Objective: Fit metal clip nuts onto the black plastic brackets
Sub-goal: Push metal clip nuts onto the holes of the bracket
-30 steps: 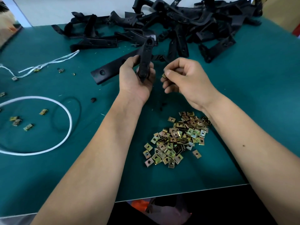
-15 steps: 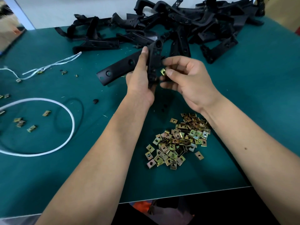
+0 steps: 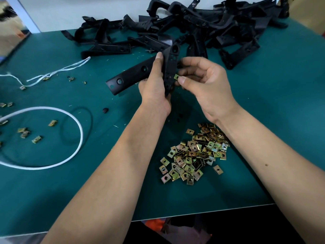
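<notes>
My left hand (image 3: 154, 90) grips a black plastic bracket (image 3: 171, 66) above the green table, one arm of it standing up and the other stretching left with round holes. My right hand (image 3: 205, 85) pinches a brass-coloured clip nut (image 3: 176, 76) between thumb and forefinger, right against the bracket's right edge. A heap of several clip nuts (image 3: 195, 154) lies on the mat below my hands.
A big pile of black brackets (image 3: 202, 25) fills the back of the table. A white cord loop (image 3: 52, 136) and white string (image 3: 58, 71) lie at the left, with a few loose clip nuts (image 3: 26, 133) around them. The table's front edge (image 3: 202, 212) runs below the heap.
Both hands have come together and risen slightly. The right hand has brought the clip nut from beside its palm up to the bracket's edge.
</notes>
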Action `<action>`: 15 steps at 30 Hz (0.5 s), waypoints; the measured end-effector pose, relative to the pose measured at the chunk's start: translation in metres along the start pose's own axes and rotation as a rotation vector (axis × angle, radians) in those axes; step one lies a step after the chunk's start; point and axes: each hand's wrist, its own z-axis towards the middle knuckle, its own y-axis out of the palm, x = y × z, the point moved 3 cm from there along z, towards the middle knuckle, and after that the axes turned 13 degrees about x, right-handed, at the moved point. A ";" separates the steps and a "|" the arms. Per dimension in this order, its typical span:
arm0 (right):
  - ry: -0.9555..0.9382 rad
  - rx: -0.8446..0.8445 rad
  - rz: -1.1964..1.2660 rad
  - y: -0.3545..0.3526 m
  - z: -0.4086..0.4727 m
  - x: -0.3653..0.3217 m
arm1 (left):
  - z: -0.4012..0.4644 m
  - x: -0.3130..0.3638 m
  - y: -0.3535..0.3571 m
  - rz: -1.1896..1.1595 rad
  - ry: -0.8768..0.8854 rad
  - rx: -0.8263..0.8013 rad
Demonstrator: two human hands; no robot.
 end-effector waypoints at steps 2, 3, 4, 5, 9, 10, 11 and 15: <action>0.006 0.001 0.011 0.000 0.000 0.000 | 0.000 0.001 0.000 -0.004 -0.004 0.009; 0.008 0.004 0.012 0.000 0.000 0.000 | 0.000 0.001 0.000 -0.001 -0.006 0.013; 0.009 0.007 0.012 0.000 0.000 0.000 | 0.001 0.001 0.000 0.005 -0.008 0.014; 0.011 0.011 0.014 -0.001 0.000 0.000 | 0.000 0.000 0.000 0.012 -0.007 0.013; 0.042 0.027 0.024 -0.001 0.000 0.001 | -0.001 0.000 0.000 0.033 0.013 0.006; 0.059 0.030 0.043 -0.001 0.000 0.001 | -0.002 0.000 0.000 0.034 0.018 0.003; 0.080 0.032 0.066 -0.001 0.000 0.002 | -0.002 0.000 0.000 0.036 0.022 0.002; 0.180 0.011 0.122 0.001 -0.002 0.006 | -0.002 -0.001 0.000 0.062 0.030 0.003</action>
